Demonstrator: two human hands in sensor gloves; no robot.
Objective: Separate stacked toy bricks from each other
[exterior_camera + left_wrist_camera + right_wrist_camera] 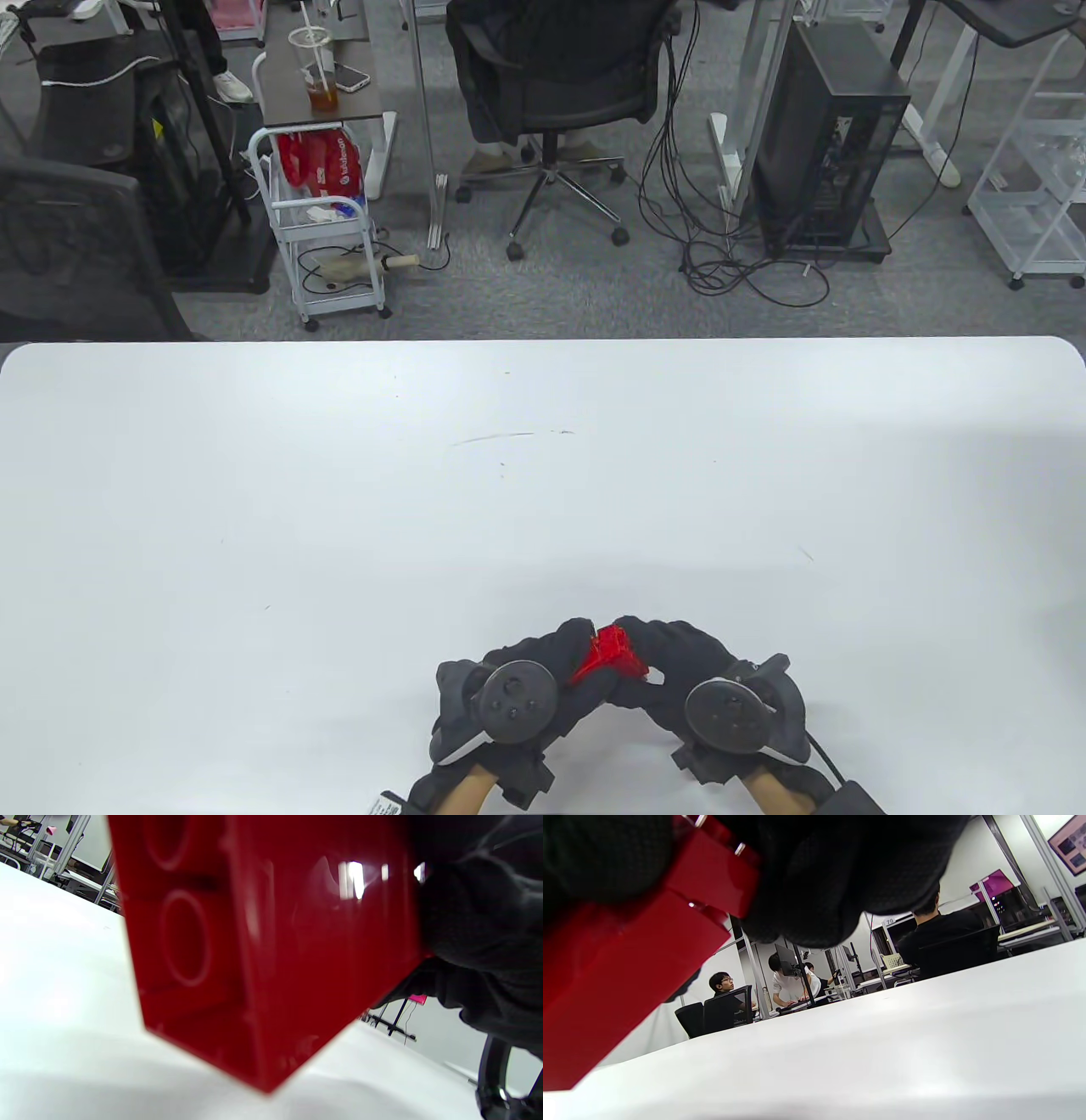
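Note:
Two red toy bricks are held between both gloved hands just above the white table, near its front edge. My left hand grips the stack from the left, my right hand from the right. In the left wrist view one red brick fills the frame with its hollow underside showing, above the table. In the right wrist view a large red brick and a second red brick meet at an angle under my gloved fingers.
The table's far edge lies well beyond the hands. Behind it stand an office chair, a computer tower, a wire trolley and floor cables.

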